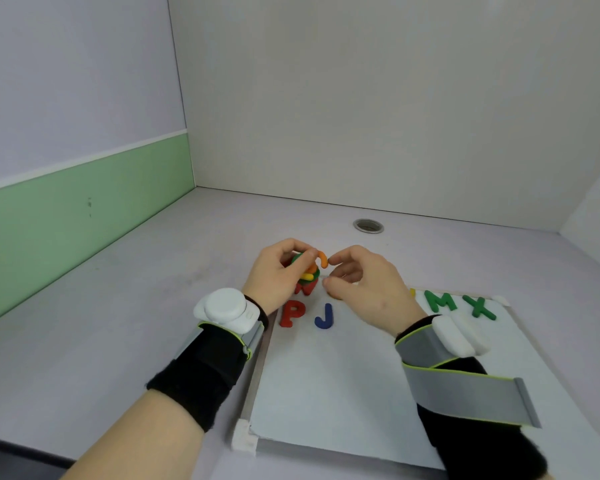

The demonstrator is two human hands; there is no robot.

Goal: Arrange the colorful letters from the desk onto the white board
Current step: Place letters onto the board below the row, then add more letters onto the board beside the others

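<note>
A white board (343,386) lies flat on the desk in front of me. On it sit a red P (292,313), a blue J (324,317), a green M (440,301) and a green X (478,306); a sliver of a yellow letter (412,292) shows behind my right wrist. My left hand (278,271) grips a stack of colorful letters (307,277) above the board's far left corner. An orange letter (323,259) sticks out at the top. My right hand (364,278) sits right beside the stack, fingertips curled near the orange letter, whether touching it I cannot tell.
A round cable grommet (368,226) is set in the desk behind the hands. Partition walls close the desk at the back, left and right. Both wrists wear black straps with white sensor units.
</note>
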